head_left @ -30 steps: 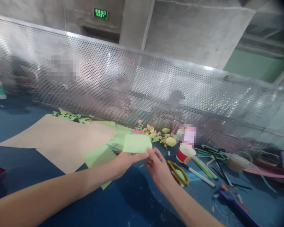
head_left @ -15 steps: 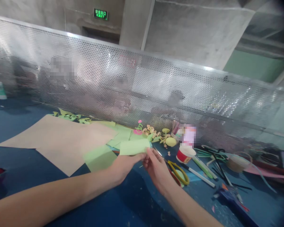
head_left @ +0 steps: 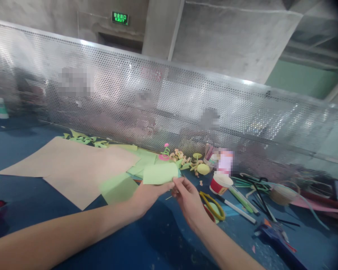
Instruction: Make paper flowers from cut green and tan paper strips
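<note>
My left hand (head_left: 148, 195) and my right hand (head_left: 189, 200) meet over the blue table (head_left: 157, 240), both pinching the near edge of a small light green paper piece (head_left: 160, 173). The paper is held a little above the table, tilted toward the far side. Thumbs and fingertips of both hands press on its lower right corner. Just right of my right hand lie yellow-handled scissors (head_left: 214, 205).
Large brown paper sheets (head_left: 70, 167) and green sheets (head_left: 118, 187) lie to the left. A red and white paper cup (head_left: 220, 183), curled paper scraps (head_left: 183, 157), pens (head_left: 239, 210) and sticks clutter the right. A perforated metal screen (head_left: 169, 108) bounds the far side.
The green paper has dropped slightly and tilted flatter, and my right hand's fingers have closed onto its corner beside my left thumb. The arms have barely shifted.
</note>
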### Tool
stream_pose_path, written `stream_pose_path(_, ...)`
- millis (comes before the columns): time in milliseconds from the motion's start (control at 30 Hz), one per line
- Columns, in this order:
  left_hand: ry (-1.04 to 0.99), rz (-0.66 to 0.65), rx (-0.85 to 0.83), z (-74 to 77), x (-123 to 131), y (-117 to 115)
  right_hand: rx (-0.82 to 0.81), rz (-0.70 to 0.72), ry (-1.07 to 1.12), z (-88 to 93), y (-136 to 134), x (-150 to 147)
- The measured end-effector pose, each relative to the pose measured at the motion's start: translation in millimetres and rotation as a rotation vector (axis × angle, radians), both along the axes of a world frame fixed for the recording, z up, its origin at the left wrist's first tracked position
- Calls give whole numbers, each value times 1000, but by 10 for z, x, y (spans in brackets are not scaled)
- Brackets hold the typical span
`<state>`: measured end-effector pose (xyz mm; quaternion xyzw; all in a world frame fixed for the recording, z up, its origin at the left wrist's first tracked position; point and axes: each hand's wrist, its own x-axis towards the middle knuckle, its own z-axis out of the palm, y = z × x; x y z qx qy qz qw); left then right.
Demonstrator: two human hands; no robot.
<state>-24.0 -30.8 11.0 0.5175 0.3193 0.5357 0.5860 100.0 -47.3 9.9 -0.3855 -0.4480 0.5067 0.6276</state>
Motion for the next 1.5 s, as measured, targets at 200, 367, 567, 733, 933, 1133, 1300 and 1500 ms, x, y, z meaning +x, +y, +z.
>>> stream_pose_path(200, 20, -21, 56, 32, 12, -33, -6, 13, 80, 56, -53, -57)
stream_pose_path(367, 41, -9, 127, 108, -9, -23, -18, 15, 67, 78, -51, -49)
stream_pose_path(567, 79, -14, 132, 120, -39, 8, -4, 33, 28, 64, -24, -8)
stream_pose_path(733, 109, 8, 160, 112, -47, 0, -1, 55, 51, 59, -27, -18)
stream_pose_path(933, 73, -54, 165, 165, -40, -22, 21, 42, 63, 80, -52, -30)
stream_pose_path(1133, 97, -31, 192, 153, -40, -14, 13, 56, 75, 64, -40, -18)
stream_pose_path(1300, 90, -23, 159, 137, -65, 37, -22, 62, 18, 48, -3, 23)
stream_pose_path(1500, 115, -32, 157, 134, -76, 53, -29, 41, 11, 7, 49, 64)
